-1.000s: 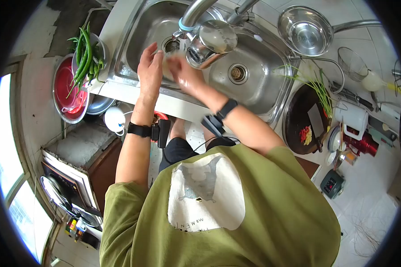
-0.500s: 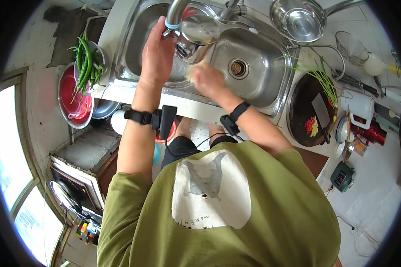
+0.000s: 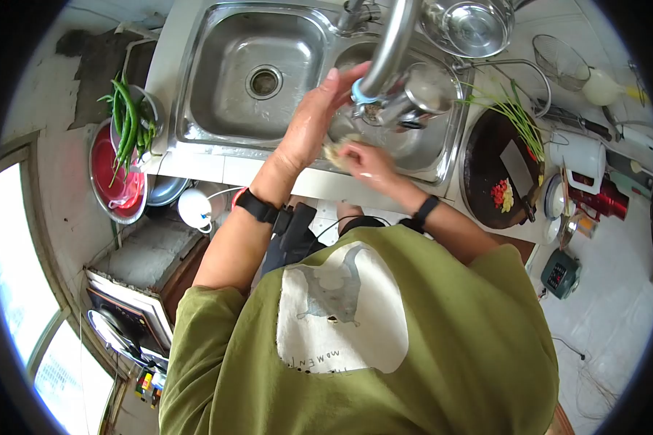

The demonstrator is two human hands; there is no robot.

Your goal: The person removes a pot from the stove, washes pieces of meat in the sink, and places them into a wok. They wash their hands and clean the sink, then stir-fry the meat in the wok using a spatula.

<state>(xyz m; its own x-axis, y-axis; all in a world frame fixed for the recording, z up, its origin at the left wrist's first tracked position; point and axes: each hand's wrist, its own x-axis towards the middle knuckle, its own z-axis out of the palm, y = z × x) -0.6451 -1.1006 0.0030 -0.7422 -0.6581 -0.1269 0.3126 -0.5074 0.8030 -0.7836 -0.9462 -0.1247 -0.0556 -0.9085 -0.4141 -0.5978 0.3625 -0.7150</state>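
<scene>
My left hand (image 3: 313,122) is raised against the near side of the faucet (image 3: 395,47), fingers stretched out and partly hidden behind the spout. A shiny metal fitting (image 3: 422,90) hangs from the spout's end, over the right basin (image 3: 432,138). Lower down, at the front rim of the sink, my right hand (image 3: 370,164) is closed around a pale yellowish, rough-looking piece (image 3: 337,154). Blur keeps me from telling its kind. The left basin (image 3: 228,94) shows its drain (image 3: 264,82).
A round dark cutting board (image 3: 486,156) to the right bears a cleaver (image 3: 516,167), chopped red and yellow bits and green stalks (image 3: 519,119). Green chili peppers (image 3: 127,127) hang over a bowl on the left, above a red basin (image 3: 109,170). A steel pan (image 3: 475,29) stands behind.
The faucet has swung right, from the middle of the sink to over the right basin, with my left hand following. My right hand has shifted slightly right and down, still gripping the pale piece.
</scene>
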